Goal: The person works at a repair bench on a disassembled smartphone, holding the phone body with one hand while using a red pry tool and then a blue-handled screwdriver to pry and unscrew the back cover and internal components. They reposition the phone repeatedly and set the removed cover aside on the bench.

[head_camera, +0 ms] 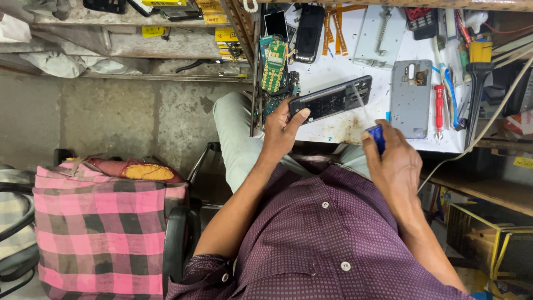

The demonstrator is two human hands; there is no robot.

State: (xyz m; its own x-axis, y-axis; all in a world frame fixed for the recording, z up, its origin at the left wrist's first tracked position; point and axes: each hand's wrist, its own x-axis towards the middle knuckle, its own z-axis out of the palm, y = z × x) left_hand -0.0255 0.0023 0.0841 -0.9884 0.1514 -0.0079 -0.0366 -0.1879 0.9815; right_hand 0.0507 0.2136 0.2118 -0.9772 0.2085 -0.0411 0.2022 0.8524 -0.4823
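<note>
Phone-repair workshop: circuit boards [273, 65], screwdriver [439, 108].

A stained grey concrete floor [111, 116] lies left of a white table [344, 69]. Dusty metal shelves [139, 44] stand behind; a pink checked cloth [100, 233] drapes a black chair [177, 244].

Phone frame [331, 100] sits on the workbench [344, 69] near edge, left hand [282, 130] gripping its left end. Right hand [395, 166] is right of it and nearer, small tool [377, 136] in its fingers. Back cover [411, 97] lies right of the frame, screwdriver [439, 111] further right. Circuit board [273, 66] far-left of the frame. Bag [102, 233] on the chair, near left.
</note>
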